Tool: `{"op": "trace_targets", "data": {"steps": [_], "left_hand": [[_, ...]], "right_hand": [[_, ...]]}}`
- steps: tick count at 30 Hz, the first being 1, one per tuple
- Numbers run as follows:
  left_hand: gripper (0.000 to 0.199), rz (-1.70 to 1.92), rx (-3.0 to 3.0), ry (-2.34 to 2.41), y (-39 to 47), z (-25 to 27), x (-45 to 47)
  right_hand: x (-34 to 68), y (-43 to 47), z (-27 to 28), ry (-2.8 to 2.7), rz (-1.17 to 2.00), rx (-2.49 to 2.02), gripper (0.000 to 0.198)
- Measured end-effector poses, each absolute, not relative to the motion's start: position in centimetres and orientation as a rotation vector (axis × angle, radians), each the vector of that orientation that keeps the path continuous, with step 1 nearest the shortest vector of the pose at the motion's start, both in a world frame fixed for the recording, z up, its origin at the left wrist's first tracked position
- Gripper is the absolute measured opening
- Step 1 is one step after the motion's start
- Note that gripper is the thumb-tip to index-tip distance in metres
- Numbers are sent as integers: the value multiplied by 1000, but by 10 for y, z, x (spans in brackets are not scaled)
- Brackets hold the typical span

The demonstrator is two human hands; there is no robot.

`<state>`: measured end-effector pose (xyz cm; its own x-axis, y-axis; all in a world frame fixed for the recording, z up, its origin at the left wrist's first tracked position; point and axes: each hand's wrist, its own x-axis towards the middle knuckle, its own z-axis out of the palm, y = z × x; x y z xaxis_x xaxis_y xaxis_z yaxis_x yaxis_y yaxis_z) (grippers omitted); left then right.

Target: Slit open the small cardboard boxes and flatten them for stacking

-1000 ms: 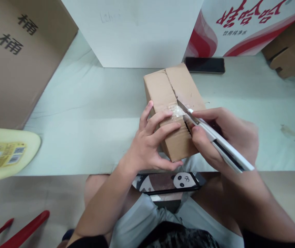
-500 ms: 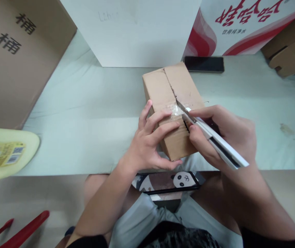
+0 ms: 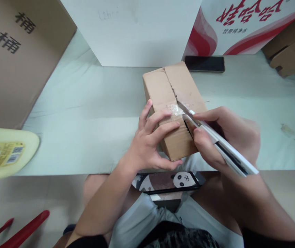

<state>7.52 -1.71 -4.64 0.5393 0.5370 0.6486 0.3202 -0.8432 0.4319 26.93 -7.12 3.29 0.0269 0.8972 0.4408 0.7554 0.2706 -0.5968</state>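
Note:
A small cardboard box [image 3: 160, 89] lies on the pale green surface with a seam running along its top. Clear tape [image 3: 175, 110] spans the seam near the middle, and the seam gapes darkly below it. My left hand [image 3: 152, 137] grips the box's near left end, fingers on top and thumb at the front bottom edge. In my right hand [image 3: 225, 137] is a white utility knife [image 3: 227, 151], held slantwise like a pen. Its extended blade [image 3: 187, 109] has its tip at the seam, by the upper edge of the tape.
A black phone [image 3: 204, 64] lies behind the box, before a white carton [image 3: 142, 34] and a red-and-white one [image 3: 214, 31]. Large cardboard boxes [image 3: 20, 75] stand left and far right. A yellow labelled container [image 3: 28, 144] is at left. A panda-printed item [image 3: 160, 182] rests below the edge.
My right hand has shifted slightly right and toward me with the knife, and the blade tip has moved a little down and right. The left hand and the box stay put.

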Motion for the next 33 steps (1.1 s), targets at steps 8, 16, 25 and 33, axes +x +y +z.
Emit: {"op": "trace_targets", "data": {"steps": [8,16,25,33], "left_hand": [[84,1163,2521,727,-18,-47,74],[84,1166,2531,761,-17,-49,75],[80,1209,2515,730,-17,-49,77],[82,1219,2505,732,-17,-50,77]], "right_hand": [[271,-71,34,-1759,192,-1504,12],[270,-69,35,-1770,242,-1507,15],[270,-67,38,-1777,276,-1523,10],[270,-69,34,-1687,230,-1540,11]]}}
